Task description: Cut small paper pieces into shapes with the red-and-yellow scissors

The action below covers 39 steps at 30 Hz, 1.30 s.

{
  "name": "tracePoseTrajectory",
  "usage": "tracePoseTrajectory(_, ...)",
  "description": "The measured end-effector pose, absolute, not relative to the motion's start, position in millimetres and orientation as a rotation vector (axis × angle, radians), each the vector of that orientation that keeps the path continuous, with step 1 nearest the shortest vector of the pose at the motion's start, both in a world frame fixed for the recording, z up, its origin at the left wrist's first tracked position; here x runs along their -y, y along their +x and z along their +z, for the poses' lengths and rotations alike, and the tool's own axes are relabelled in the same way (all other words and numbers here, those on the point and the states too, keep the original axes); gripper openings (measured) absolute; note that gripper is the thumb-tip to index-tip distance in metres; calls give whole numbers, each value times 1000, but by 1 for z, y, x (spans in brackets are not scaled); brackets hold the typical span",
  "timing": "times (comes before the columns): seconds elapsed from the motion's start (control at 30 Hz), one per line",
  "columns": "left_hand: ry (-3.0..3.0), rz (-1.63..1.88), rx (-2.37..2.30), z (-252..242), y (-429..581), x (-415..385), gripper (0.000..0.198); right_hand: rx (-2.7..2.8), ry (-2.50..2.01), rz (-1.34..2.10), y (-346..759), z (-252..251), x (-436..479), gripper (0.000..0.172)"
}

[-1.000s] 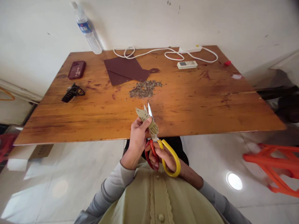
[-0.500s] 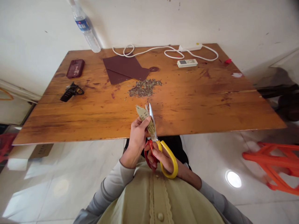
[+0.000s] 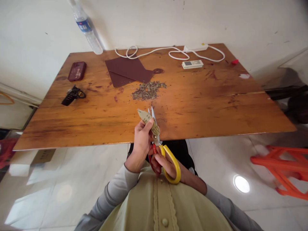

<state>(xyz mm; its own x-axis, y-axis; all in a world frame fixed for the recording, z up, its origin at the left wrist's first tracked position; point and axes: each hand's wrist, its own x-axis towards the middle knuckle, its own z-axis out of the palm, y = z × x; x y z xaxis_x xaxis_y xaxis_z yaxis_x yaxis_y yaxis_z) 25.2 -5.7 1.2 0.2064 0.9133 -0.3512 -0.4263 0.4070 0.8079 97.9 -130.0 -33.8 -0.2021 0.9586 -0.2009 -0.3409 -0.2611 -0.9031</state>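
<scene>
Closest, a green buttoned top [image 3: 144, 199] with grey sleeves is seen, and before it the right hand [image 3: 167, 164] is wrapped around the handles of a pair of scissors [image 3: 156, 138], one loop red and one yellow. The scissors are pointed away from the body, with the blade tips slightly parted. By the left hand [image 3: 141, 137] a strip of tan printed paper [image 3: 144, 116] is held alongside the blades, its grip being pinched on the paper between thumb and fingers; whether the paper is set between the blades cannot be told. Both things are held at the near edge of the wooden surface [image 3: 216, 112].

Farther in, a heap of greyish-brown shreds [image 3: 148, 90] is scattered at the middle, and keys with a black fob [image 3: 72, 95] are placed at the left. Beyond the keys a maroon case [image 3: 77, 71] is laid flat. Two maroon sheets [image 3: 130, 69] are overlapped behind the shreds, with a white remote control [image 3: 192, 64] placed to their right. Along the back, a white cable [image 3: 158, 50] is looped from a power strip [image 3: 196, 48], and a clear labelled bottle [image 3: 92, 40] is stood near the wall [image 3: 149, 21].
</scene>
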Motion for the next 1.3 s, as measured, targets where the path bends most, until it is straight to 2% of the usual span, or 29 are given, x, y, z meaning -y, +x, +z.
tracePoseTrajectory(0.1, 619, 1062, -980, 1, 28, 1, 41, 1067, -1151, 1596, 100, -25, 131, 47)
tracePoseTrajectory(0.27, 647, 915, -871, 4, 18, 2, 39, 877, -933, 1669, 99, -34, 129, 41)
tracePoseTrajectory(0.43, 703, 932, -897, 4, 17, 6, 38, 1003, -1075, 1591, 100, -31, 129, 36)
tracePoseTrajectory(0.53, 696, 971, -967, 0, 21, 4, 43, 1001, -1170, 1578, 99, -25, 129, 39)
tracePoseTrajectory(0.6, 685, 981, -963, -2, 21, 0, 45, 862, -1032, 1662, 97, -25, 128, 42)
tracePoseTrajectory(0.7, 638, 956, -894, -4, 15, -6, 40, 704, -834, 1760, 98, -28, 126, 47)
tracePoseTrajectory(0.87, 575, 954, -805, -6, 4, -11, 28, 677, -745, 1801, 104, -28, 125, 47)
tracePoseTrajectory(1.13, 605, 995, -821, -2, 4, -5, 34, 674, -756, 1778, 104, -29, 125, 46)
tracePoseTrajectory(1.3, 758, 1065, -820, 4, 5, 0, 28, 713, -810, 1754, 104, -32, 125, 48)
